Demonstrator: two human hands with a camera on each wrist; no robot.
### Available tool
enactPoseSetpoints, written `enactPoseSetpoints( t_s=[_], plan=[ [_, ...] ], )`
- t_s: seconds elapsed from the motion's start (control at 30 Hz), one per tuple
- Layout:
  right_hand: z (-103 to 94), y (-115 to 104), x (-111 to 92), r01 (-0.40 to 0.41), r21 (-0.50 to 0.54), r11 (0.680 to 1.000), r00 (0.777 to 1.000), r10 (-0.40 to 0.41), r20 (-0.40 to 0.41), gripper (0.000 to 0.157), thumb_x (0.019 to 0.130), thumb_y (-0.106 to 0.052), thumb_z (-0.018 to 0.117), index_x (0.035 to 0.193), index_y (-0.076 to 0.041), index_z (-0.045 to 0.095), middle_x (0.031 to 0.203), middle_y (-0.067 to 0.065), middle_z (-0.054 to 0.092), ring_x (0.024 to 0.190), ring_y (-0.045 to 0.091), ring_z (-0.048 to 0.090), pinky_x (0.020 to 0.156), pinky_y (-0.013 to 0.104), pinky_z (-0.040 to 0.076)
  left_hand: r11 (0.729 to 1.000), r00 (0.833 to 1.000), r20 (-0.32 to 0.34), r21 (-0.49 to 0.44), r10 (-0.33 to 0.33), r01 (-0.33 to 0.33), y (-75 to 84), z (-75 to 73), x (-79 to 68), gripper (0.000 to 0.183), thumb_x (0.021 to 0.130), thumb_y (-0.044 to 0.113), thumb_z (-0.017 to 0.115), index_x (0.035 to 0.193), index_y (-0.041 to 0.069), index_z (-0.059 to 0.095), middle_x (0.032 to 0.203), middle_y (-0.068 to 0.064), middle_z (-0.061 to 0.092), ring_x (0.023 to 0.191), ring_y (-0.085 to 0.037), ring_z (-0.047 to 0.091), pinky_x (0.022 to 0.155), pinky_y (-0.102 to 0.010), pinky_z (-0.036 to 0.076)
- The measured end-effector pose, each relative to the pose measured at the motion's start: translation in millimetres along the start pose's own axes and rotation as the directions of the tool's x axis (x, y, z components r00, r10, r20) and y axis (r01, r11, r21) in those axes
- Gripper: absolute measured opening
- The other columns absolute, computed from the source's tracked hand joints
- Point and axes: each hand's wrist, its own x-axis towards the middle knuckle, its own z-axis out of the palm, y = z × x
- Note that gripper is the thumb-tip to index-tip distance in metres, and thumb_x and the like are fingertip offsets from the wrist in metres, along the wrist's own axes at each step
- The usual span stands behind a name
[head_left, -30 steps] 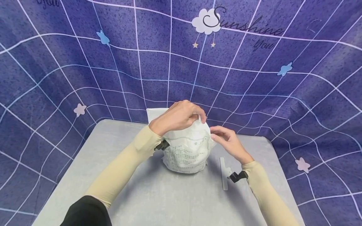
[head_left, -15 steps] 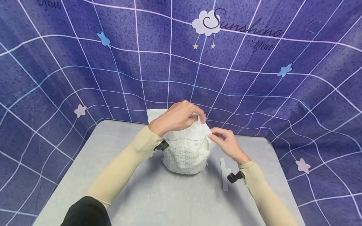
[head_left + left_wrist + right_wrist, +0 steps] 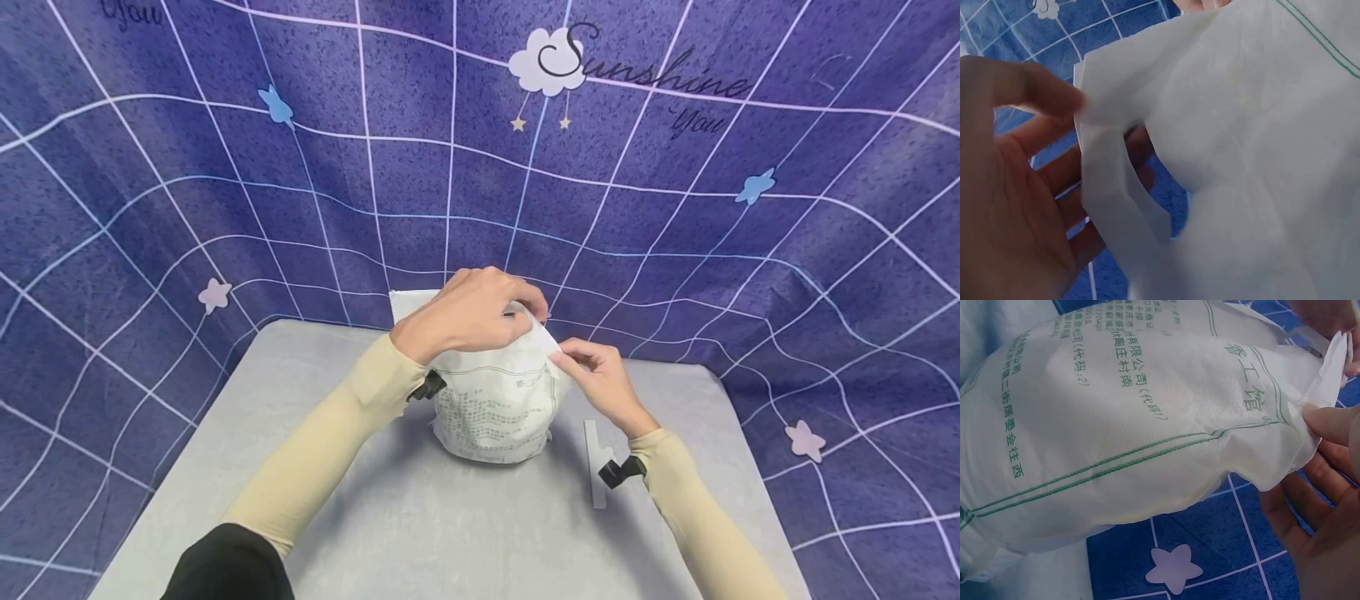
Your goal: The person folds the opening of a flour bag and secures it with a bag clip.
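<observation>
Left hand [image 3: 480, 312] and right hand [image 3: 609, 385] pinch the bag [image 3: 491, 417] by its edge [image 3: 546, 340], best drawn evenly taut between them

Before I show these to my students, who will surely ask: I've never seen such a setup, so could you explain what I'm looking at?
There is no machine here: a person works with a bare left hand and right hand. The wide picture comes from a camera worn on the head; the two close ones come from cameras on each wrist, looking at that hand's work. On the grey table stands a green-printed white bag, and a white strip lies to its right. Both hands pinch the bag near its top, the left one at its handle. A patterned cloth hangs behind.
</observation>
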Motion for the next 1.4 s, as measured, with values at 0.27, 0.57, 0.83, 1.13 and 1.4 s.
enactPoseSetpoints(
  t_s=[0.27, 0.57, 0.83, 1.13, 1.4],
  plan=[
    [0.8, -1, 0, -0.002, -0.021, 1.0, 0.999, 0.001, -0.034, 0.007, 0.097, 0.004, 0.073, 0.099, 0.005, 0.08, 0.1, 0.021, 0.078, 0.094, 0.001, 0.071, 0.095, 0.017, 0.055, 0.947, 0.998, -0.046, 0.32, 0.043, -0.026, 23.7, 18.5, 5.9, 0.04, 0.101, 0.059, 0.063, 0.116, 0.027, 0.082, 0.093, 0.009, 0.076, 0.075, -0.011, 0.067, 0.065, -0.03, 0.054],
    [3.1, 0, -1, 0.002, -0.034, 0.999, 1.0, -0.003, -0.031, 0.006, 0.098, -0.001, 0.076, 0.097, 0.002, 0.081, 0.098, 0.017, 0.079, 0.092, 0.004, 0.072, 0.094, 0.019, 0.056, 0.904, 0.999, -0.003, 0.425, 0.053, -0.046, 21.6, 28.9, 7.7, 0.021, 0.1, 0.045, 0.075, 0.097, 0.027, 0.084, 0.079, 0.009, 0.073, 0.066, -0.011, 0.064, 0.063, -0.03, 0.052],
    [6.5, 1, -1, -0.005, -0.035, 0.999, 1.0, 0.004, -0.026, 0.006, 0.098, -0.002, 0.076, 0.097, 0.001, 0.081, 0.094, 0.014, 0.078, 0.089, 0.006, 0.073, 0.096, 0.02, 0.056, 0.954, 0.998, 0.065, 0.296, 0.023, -0.041, 6.8, 22.0, 6.8, 0.018, 0.103, 0.037, 0.074, 0.115, 0.029, 0.084, 0.097, 0.011, 0.08, 0.063, -0.007, 0.057, 0.053, -0.029, 0.048],
    [9.0, 4, -2, 0.047, -0.062, 0.997, 0.995, -0.052, -0.087, 0.005, 0.095, 0.003, 0.077, 0.097, 0.004, 0.081, 0.091, 0.018, 0.078, 0.086, 0.002, 0.072, 0.093, 0.018, 0.057, 0.981, 0.995, 0.098, 0.191, -0.003, -0.016, -1.3, 6.8, 7.2, 0.022, 0.105, 0.023, 0.072, 0.124, 0.024, 0.082, 0.119, 0.009, 0.08, 0.071, -0.011, 0.057, 0.055, -0.028, 0.046],
    [9.8, 8, -3, 0.081, -0.075, 0.994, 0.991, -0.088, -0.096, 0.007, 0.095, 0.005, 0.077, 0.097, 0.002, 0.082, 0.088, 0.015, 0.078, 0.086, 0.003, 0.071, 0.089, 0.017, 0.057, 0.99, 0.998, 0.056, 0.138, 0.032, -0.039, -9.5, 1.3, 3.2, 0.021, 0.105, 0.025, 0.071, 0.123, 0.024, 0.083, 0.114, 0.007, 0.081, 0.065, -0.009, 0.049, 0.052, -0.027, 0.043]
  ],
)
